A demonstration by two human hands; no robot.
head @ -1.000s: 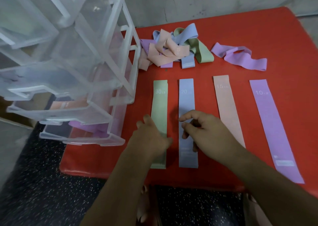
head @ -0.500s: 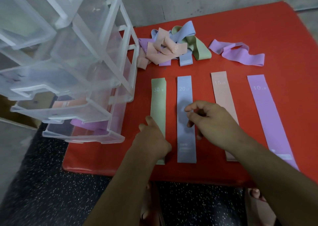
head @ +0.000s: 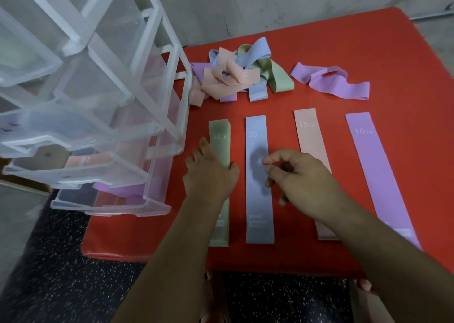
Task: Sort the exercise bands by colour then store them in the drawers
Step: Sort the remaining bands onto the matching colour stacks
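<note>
Drawers (head: pixel 108 208), pink band (head: pixel 81 161), purple band (head: pixel 118 190) inside

Two bare forearms reach up from the bottom edge, side by side. The left forearm (head: pixel 172 249) runs nearly straight ahead. The left hand (head: pixel 211 175) lies palm down, its fingers (head: pixel 203 143) stretched forward and slightly spread, thumb angled out to the right. The right forearm (head: pixel 380 244) comes in on a diagonal from the lower right. The right hand (head: pixel 302 182) is raised, back upward, with its fingers loosely curled and holding nothing.
</note>
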